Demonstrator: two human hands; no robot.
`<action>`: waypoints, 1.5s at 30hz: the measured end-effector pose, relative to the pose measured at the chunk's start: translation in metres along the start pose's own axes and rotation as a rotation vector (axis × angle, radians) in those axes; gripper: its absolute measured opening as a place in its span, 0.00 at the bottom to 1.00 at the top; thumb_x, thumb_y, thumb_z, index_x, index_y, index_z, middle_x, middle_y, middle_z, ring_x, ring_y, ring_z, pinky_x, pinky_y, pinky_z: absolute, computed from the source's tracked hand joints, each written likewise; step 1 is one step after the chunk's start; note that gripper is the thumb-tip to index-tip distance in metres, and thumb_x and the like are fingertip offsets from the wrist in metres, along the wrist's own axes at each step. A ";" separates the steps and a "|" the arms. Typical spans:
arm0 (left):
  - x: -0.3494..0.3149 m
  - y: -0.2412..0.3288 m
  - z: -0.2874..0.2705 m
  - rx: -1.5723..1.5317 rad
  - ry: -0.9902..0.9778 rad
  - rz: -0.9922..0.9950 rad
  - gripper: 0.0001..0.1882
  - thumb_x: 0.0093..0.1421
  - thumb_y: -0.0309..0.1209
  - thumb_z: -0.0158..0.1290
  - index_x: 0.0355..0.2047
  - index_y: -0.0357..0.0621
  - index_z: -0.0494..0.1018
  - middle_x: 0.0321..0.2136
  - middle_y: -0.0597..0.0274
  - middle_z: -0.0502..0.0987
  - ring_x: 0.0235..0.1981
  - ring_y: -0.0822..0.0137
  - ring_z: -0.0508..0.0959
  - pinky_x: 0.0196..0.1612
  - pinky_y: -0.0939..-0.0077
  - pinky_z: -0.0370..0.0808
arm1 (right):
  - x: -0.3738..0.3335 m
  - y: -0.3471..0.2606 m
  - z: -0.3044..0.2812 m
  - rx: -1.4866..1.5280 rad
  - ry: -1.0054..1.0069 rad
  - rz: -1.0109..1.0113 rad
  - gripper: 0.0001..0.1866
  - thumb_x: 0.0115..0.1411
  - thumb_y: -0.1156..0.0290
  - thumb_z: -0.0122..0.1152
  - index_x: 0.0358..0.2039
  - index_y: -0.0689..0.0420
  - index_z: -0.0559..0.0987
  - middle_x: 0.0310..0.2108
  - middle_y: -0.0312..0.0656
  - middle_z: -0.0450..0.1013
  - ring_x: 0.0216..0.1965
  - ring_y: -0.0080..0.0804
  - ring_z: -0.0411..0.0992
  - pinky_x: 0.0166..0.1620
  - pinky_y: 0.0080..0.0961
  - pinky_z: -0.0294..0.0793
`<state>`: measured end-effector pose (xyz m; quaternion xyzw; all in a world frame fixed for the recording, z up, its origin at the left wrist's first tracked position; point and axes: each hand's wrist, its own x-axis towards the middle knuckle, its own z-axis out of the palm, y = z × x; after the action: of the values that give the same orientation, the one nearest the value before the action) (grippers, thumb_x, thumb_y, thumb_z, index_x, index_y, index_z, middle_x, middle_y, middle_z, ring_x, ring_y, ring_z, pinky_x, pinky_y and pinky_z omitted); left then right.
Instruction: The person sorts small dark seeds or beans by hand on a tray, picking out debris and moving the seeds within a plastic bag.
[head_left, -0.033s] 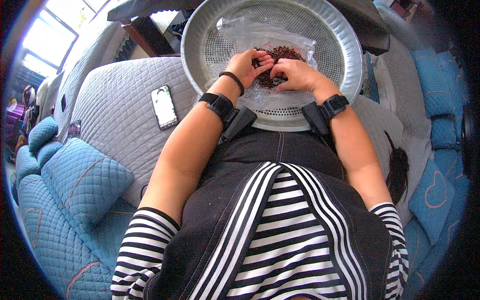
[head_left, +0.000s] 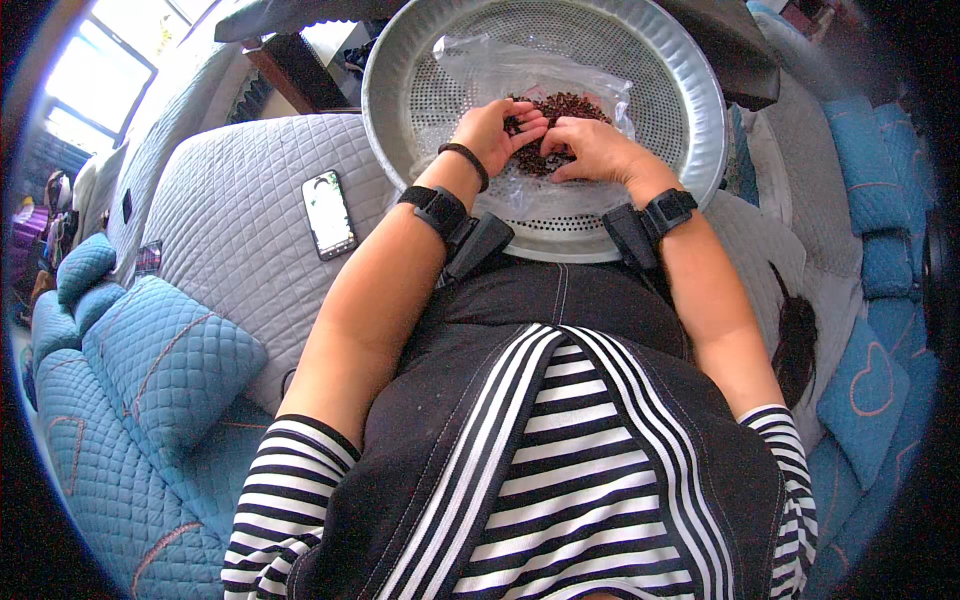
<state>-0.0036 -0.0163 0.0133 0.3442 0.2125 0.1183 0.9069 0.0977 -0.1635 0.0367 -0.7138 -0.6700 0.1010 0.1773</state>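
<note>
Small dark reddish-brown dried pieces (head_left: 575,106) lie in a heap on a clear plastic bag (head_left: 480,62). The bag is spread inside a large round metal sieve pan (head_left: 707,110) with a perforated bottom. My left hand (head_left: 492,133) is at the left side of the heap, palm turned up and fingers stretched to the right. Dark pieces show beside its thumb and fingers. My right hand (head_left: 596,150) reaches in from the right, its fingers bent down over the heap close to the left fingertips. Whatever it pinches is too small to make out.
A smartphone (head_left: 329,214) with a lit screen lies on the grey quilted cover (head_left: 240,180) left of the pan. Blue quilted cushions (head_left: 170,360) line the left side, with more blue cushions (head_left: 868,375) at the right. A dark furniture edge (head_left: 740,60) stands behind the pan.
</note>
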 end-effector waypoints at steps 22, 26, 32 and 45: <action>-0.001 0.001 0.001 0.018 -0.003 -0.022 0.10 0.58 0.25 0.38 0.34 0.28 0.64 0.33 0.47 0.70 0.36 0.55 0.73 0.44 0.64 0.74 | 0.005 -0.001 -0.006 0.094 0.385 0.119 0.05 0.44 0.73 0.56 0.25 0.57 0.74 0.26 0.44 0.72 0.32 0.40 0.72 0.35 0.31 0.70; 0.000 0.001 0.002 0.013 -0.056 -0.038 0.10 0.57 0.24 0.37 0.33 0.27 0.64 0.31 0.48 0.69 0.32 0.56 0.74 0.39 0.66 0.76 | 0.007 -0.006 -0.009 0.101 0.473 0.015 0.06 0.49 0.75 0.57 0.29 0.61 0.75 0.26 0.43 0.73 0.29 0.30 0.72 0.33 0.23 0.71; 0.002 -0.001 -0.003 -0.024 -0.106 -0.052 0.10 0.58 0.25 0.38 0.34 0.28 0.65 0.31 0.49 0.70 0.35 0.57 0.73 0.44 0.65 0.73 | 0.008 -0.004 -0.005 0.169 0.512 -0.071 0.08 0.48 0.71 0.56 0.30 0.54 0.77 0.28 0.43 0.73 0.33 0.38 0.72 0.37 0.28 0.70; -0.002 0.000 0.002 0.000 0.002 0.014 0.14 0.60 0.28 0.35 0.35 0.26 0.63 0.32 0.45 0.69 0.35 0.54 0.72 0.42 0.64 0.74 | 0.001 0.005 -0.002 -0.037 -0.050 0.044 0.12 0.40 0.65 0.64 0.27 0.52 0.77 0.28 0.41 0.71 0.34 0.39 0.70 0.38 0.32 0.69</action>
<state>-0.0045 -0.0181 0.0152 0.3455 0.2108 0.1251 0.9058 0.1034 -0.1633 0.0365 -0.7287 -0.6601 0.1102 0.1450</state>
